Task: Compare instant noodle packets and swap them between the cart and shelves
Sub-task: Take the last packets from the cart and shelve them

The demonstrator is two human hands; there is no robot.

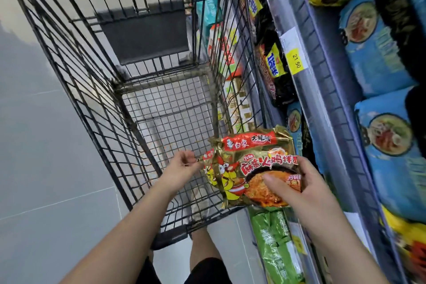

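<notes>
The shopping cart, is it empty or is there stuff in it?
Empty, as far as shown: the shopping cart shows only bare wire mesh and floor. The gold noodle packet is held above it by both hands.

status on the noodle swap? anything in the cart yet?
Done: nothing visible; the cart holds no packets. In hand: both hands, left and right, hold a gold packet over the cart's near right corner. Left: drop or reshelve it, then swap with the shelf packets.
</notes>
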